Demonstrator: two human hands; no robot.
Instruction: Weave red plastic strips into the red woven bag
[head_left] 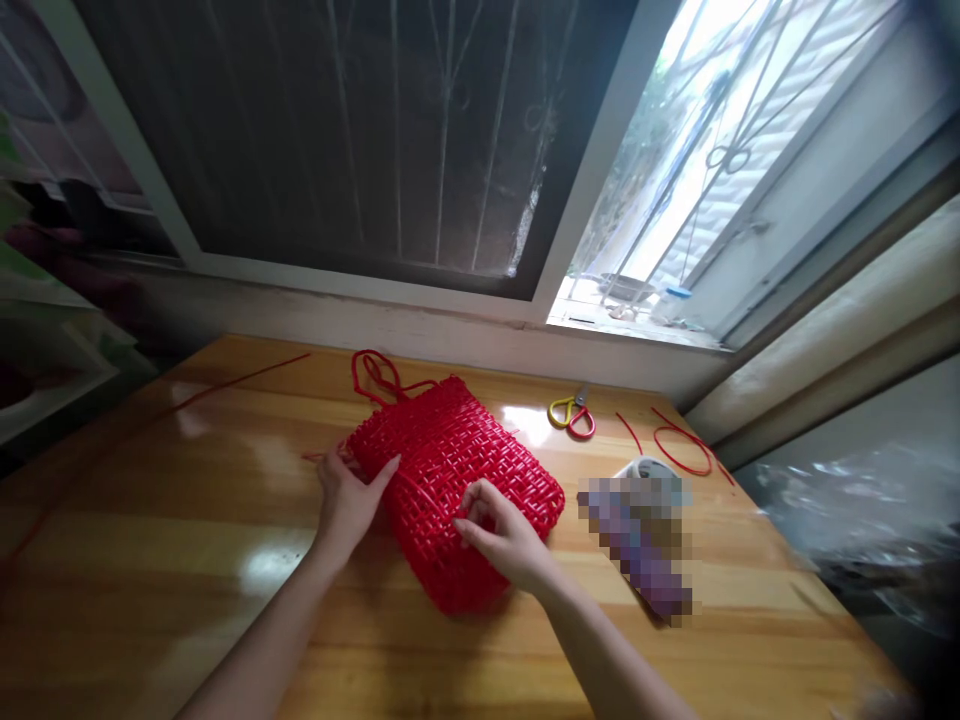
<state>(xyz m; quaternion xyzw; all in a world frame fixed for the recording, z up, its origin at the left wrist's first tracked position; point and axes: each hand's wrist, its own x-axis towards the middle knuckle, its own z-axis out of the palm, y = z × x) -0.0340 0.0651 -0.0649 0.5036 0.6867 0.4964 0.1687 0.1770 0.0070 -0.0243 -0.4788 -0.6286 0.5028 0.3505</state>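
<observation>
A red woven basket (pixel 457 450) of glossy plastic cord lies tilted on the wooden table, its looped red handle (pixel 379 375) toward the window. My left hand (pixel 349 495) grips its left edge, thumb on the woven side and fingers partly hidden behind the rim. Over the lower right of the weave, my right hand (pixel 502 530) is closed in a pinch, thumb against the fingertips. Whatever is between those fingertips, if anything, is too small to tell. A short red strand end (pixel 313 457) sticks out beside my left hand.
Scissors (pixel 574 412) with yellow and red handles lie behind the basket to the right. Near them are loose red cords (pixel 682 455), a roll of tape (pixel 652 475) and a blurred purple item (pixel 641 560). A long red cord (pixel 225 385) runs along the left of the table (pixel 225 640).
</observation>
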